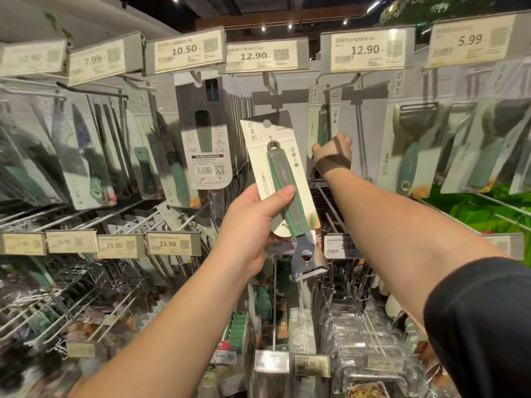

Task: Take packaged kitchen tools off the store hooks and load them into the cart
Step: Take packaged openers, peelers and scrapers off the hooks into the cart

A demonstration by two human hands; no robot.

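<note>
Green-handled and fixed to a pale backing card, a packaged peeler [283, 188] sits off the rack in a shopper's left hand [253, 225], thumb pressed across the card's front and fingers wrapped behind it. Its long axis runs near-upright, tilted so the card's hang hole leans up and left and the bare steel blade points down and right. The right hand [333, 153] reaches further up and back into the display, fingers curled on the lower edge of the next carded tool [323, 122], which hangs long-axis vertical from its hook [337, 83] under a 12.90 price tag [366, 50]. That pack lies above and just right of the one in hand, so the right hand is plainly nearer; freeing it looks to call for a slide forward along the hook. No cart is in view.
</note>
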